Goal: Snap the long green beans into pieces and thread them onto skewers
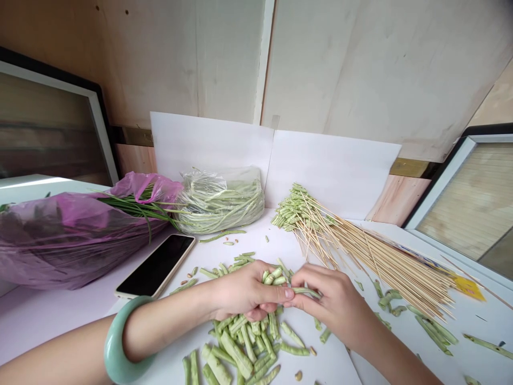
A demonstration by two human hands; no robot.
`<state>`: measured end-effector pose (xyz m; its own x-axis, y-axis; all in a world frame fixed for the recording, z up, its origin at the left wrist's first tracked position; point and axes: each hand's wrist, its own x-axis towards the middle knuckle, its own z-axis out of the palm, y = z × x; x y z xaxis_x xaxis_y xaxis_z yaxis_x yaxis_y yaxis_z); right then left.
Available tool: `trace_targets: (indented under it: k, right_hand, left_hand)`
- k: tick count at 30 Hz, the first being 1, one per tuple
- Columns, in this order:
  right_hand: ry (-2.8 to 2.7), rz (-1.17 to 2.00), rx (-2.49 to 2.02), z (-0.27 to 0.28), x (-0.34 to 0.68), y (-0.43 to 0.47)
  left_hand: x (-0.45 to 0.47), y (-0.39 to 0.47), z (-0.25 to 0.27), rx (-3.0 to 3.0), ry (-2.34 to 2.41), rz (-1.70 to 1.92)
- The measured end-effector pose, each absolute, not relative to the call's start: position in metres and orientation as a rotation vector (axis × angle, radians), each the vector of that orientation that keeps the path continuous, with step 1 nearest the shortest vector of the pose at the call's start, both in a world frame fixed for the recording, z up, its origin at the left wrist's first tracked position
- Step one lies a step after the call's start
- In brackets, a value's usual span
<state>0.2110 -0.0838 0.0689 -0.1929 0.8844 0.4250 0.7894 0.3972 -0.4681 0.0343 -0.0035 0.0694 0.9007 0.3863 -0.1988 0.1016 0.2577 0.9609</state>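
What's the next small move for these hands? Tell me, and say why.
Probably have the right hand tuck its pinched bean piece in alongside the cut pieces in the left hand. The left hand already grips several together with their ends showing, while this one juts out sideways toward the right.

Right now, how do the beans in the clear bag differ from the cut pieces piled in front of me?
The bagged beans are long strands, while the cut pieces are short lengths. The bagged beans lie bundled in plastic; the cut pieces lie loose. The bagged beans sit farther back, the cut pieces nearer you. Both are pale green.
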Motion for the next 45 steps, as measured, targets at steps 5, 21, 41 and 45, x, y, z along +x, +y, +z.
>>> trace_targets:
  k: [5, 21, 41, 45]
  right_hand:
    - [-2.159, 0.742, -1.235, 0.081, 0.203, -0.095]
    - [-1.95, 0.388, -1.499, 0.077, 0.223, -0.083]
    - [-1.954, 0.467, -1.467, 0.061, 0.215, -0.079]
    - [-1.885, 0.492, -1.489, 0.061, 0.21, -0.081]
  left_hand:
    - [0.025, -0.002, 0.084, 1.449, 0.34, -0.054]
    - [0.037, 0.01, 0.067, 1.227, 0.641, 0.348]
    - [0.039, 0.012, 0.06, 1.186, 0.629, 0.313]
    - [0.038, 0.011, 0.058, 1.223, 0.612, 0.254]
